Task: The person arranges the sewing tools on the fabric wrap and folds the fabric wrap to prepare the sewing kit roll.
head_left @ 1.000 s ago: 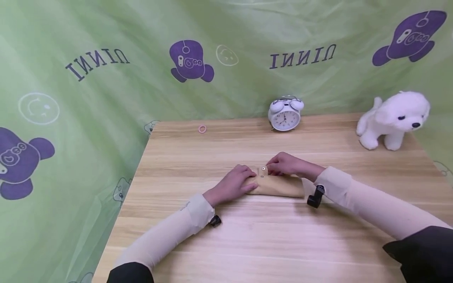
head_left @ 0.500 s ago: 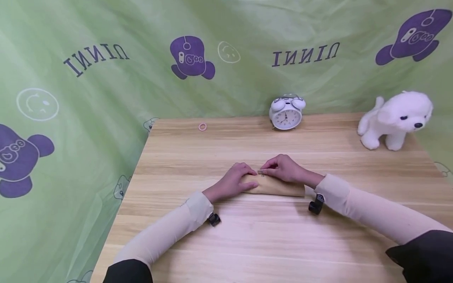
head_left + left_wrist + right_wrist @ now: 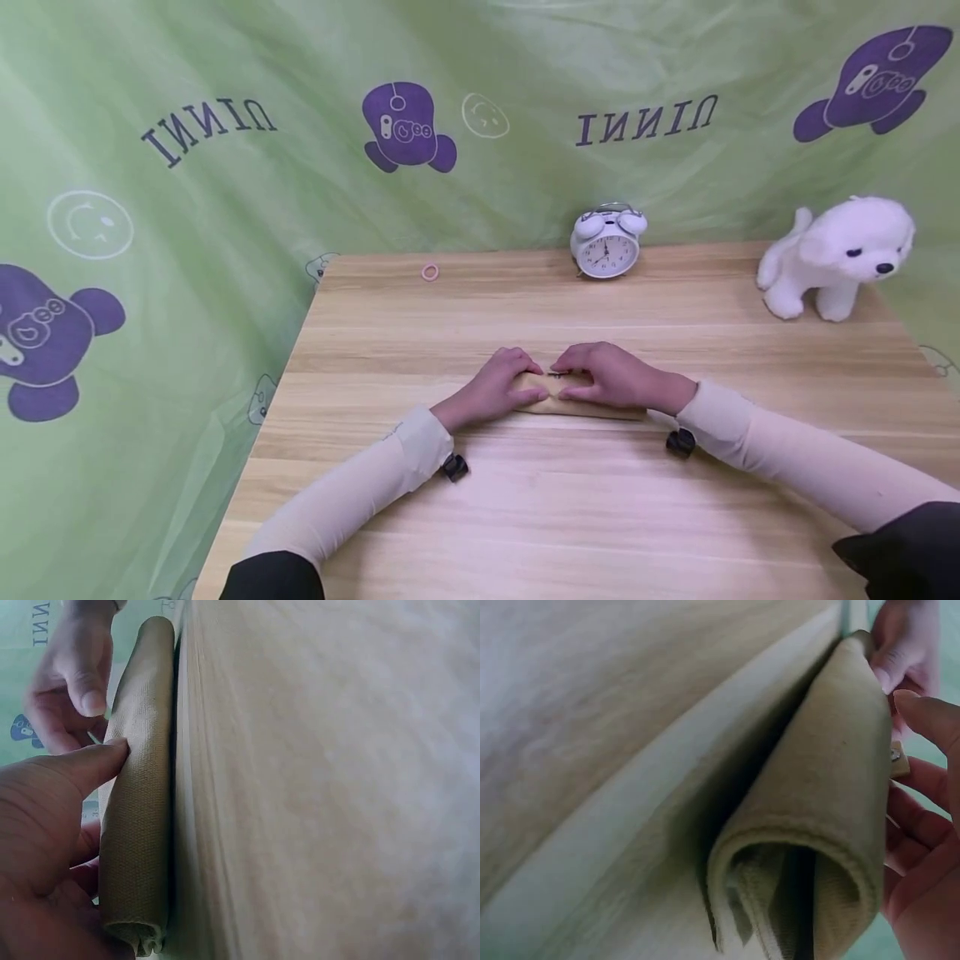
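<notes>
A tan canvas roll (image 3: 553, 405) lies across the middle of the table, its layers visible at the open end in the right wrist view. My left hand (image 3: 491, 390) grips its left part, the thumb on the near side and the other fingers behind. On the right part is my right hand (image 3: 617, 380), holding the roll between thumb and fingers. A small tab (image 3: 901, 765) with a metal snap (image 3: 895, 755) sticks out by the right fingers. Whether the snap is fastened cannot be seen.
A white alarm clock (image 3: 606, 246) stands at the table's back edge. At the right back sits a white plush dog (image 3: 832, 254). A small pink ring (image 3: 430, 272) lies at the back left. A green printed cloth (image 3: 300, 192) hangs behind the wooden table (image 3: 570, 508).
My right hand brought the snap tab down onto the roll, then shifted nearer, its thumb now on the roll's near side. My left hand kept its hold.
</notes>
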`<state>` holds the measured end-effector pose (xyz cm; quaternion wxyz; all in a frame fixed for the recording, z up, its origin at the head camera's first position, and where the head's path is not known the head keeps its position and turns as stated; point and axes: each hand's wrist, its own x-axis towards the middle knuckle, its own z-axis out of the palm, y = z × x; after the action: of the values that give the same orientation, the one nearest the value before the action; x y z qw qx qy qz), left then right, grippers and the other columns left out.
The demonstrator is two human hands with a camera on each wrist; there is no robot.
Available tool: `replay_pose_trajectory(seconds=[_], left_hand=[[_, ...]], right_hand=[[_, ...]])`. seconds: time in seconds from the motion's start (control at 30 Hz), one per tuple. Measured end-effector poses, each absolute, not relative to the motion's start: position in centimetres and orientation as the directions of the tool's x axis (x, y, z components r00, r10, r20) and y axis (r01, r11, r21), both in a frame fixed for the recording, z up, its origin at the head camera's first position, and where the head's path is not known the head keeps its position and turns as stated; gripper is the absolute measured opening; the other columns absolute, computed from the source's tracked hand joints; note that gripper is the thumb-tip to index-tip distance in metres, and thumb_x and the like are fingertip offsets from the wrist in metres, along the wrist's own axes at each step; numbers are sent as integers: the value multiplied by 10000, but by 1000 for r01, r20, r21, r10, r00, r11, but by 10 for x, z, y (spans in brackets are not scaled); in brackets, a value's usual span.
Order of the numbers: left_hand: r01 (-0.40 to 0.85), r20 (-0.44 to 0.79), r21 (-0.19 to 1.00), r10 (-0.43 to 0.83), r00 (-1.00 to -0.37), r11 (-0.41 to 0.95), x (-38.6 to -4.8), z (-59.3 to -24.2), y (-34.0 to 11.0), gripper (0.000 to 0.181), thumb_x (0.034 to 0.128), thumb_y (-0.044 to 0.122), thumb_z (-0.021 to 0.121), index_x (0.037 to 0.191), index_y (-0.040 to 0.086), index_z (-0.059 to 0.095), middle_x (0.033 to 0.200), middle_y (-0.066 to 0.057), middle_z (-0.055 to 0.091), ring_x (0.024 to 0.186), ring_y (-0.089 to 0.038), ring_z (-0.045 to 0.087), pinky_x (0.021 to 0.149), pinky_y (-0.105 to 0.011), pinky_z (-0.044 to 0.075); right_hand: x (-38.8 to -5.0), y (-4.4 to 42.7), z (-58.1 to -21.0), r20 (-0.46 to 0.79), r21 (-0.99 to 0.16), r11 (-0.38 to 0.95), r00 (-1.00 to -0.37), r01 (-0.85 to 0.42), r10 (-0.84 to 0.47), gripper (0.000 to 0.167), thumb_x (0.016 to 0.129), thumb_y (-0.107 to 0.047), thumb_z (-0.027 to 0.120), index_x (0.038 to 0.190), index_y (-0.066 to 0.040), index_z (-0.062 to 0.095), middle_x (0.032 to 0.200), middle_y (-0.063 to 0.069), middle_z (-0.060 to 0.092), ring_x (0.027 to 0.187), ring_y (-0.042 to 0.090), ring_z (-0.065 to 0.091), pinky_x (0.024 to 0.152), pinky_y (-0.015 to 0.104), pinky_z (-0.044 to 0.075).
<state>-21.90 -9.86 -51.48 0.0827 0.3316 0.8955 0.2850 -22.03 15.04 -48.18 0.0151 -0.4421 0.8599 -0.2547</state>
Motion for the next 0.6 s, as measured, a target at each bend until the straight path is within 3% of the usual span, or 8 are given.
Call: replay_pose_trajectory(seconds=[0.37, 0.6], left_hand=[[572, 32, 527, 658, -752, 628, -217, -512, -99, 408, 947, 455, 653, 1199, 135, 672, 1206, -6, 629, 1152, -180, 510, 1033, -336, 430], [607, 22, 476, 681, -732, 636, -217, -516, -104, 449, 949, 465, 649, 1265, 145, 654, 1204, 22, 586, 1156, -153, 474, 1041, -315, 414]], right_hand=[[-212, 151, -484, 309, -238, 435, -492, -869, -814, 341, 879, -277, 770, 1117, -33, 743, 1092, 67, 719, 989, 191, 705, 852, 353, 593], [-212, 153, -492, 354, -209, 411, -461, -887, -814, 356, 874, -285, 777, 1124, -33, 746, 1079, 58, 711, 969, 166, 699, 839, 323, 592]])
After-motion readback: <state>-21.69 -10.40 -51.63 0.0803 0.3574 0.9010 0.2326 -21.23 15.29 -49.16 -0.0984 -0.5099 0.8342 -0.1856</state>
